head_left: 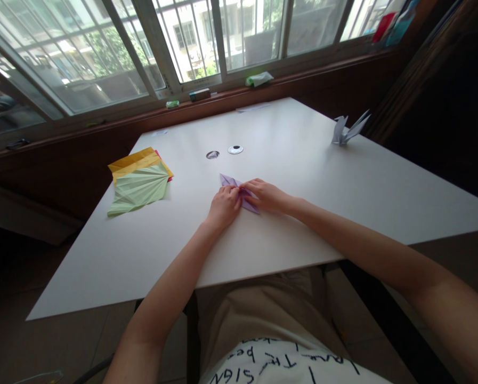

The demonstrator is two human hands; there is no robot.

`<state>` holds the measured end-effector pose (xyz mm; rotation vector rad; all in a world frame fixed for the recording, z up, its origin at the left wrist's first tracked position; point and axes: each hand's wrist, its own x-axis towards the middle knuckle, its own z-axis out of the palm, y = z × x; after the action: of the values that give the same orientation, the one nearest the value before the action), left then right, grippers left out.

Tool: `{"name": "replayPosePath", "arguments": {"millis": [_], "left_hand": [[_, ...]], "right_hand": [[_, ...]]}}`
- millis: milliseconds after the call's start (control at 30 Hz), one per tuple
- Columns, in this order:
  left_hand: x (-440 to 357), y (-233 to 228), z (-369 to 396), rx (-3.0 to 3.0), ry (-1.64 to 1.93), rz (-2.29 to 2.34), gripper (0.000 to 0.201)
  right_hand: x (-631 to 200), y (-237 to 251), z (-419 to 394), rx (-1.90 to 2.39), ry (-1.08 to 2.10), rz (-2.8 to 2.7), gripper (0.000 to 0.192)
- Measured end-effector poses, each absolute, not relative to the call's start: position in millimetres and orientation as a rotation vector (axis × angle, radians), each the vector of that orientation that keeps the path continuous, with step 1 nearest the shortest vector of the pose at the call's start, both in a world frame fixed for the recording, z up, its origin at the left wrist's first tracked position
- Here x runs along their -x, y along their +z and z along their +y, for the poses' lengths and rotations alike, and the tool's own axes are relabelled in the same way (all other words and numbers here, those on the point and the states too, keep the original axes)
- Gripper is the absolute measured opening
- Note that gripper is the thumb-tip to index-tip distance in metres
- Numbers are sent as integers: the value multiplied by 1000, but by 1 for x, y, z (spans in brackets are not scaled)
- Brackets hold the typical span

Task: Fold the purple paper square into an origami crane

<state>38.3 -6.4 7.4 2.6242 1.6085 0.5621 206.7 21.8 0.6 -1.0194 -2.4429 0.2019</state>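
A folded purple paper (pixel 227 181) lies flat on the white table (pixel 302 176) near its middle. My left hand (pixel 224 205) presses on its near left part with the fingers curled. My right hand (pixel 265 194) rests on its right part, fingertips pinching or pressing a fold at the middle. Both hands touch the paper and cover most of it; only its far left tip and a sliver near my right hand show.
A stack of creased green, yellow and red papers (pixel 140 181) lies at the left. A finished pale paper crane (pixel 347 129) stands at the far right. Two small round objects (pixel 224 152) sit beyond the hands. The window sill holds small items.
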Motion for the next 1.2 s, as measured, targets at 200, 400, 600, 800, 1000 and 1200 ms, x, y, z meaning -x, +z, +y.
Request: {"name": "replayPosePath", "arguments": {"millis": [200,400,600,800,1000,1200], "left_hand": [[-38,6,-5,-2630,576,1593,29],[-37,6,-5,-2630,556,1601,29],[-38,6,-5,-2631,572,1600,30],[-37,6,-5,-2632,572,1595,30],[-38,6,-5,-2638,564,1599,30],[-37,5,-4,-2638,575,1599,29]], "right_hand": [[-206,2,21,1027,216,-2434,26],[-206,4,19,1058,206,-2446,27],[-206,4,19,1043,225,-2440,28],[-206,5,18,1056,222,-2441,28],[-206,5,18,1057,222,-2442,28],[-205,6,17,1076,204,-2440,28]]}}
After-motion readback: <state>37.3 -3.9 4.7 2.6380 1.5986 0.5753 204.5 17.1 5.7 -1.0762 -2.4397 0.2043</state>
